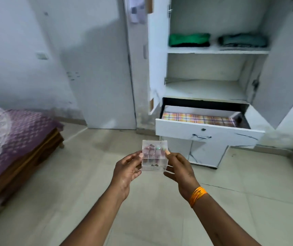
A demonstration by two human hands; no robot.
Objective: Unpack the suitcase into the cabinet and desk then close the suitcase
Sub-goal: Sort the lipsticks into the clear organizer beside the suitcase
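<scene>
Both hands out front, carrying a small clear box [154,155] of little coloured items, held level above the floor. The left hand [126,169] and right hand [179,169] pinch its opposite sides, fingers curled round the walls, an even two-sided grip. The open drawer [207,132] of the cabinet [159,50] lies ahead and to the right, nearer the right hand, I'd say. Forearms reach forward, converging. The suitcase isn't in sight.

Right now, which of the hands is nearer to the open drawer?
The right hand. It grips the right side of the clear box, just below the open drawer front. The left hand grips the box's left side, farther from it.
</scene>
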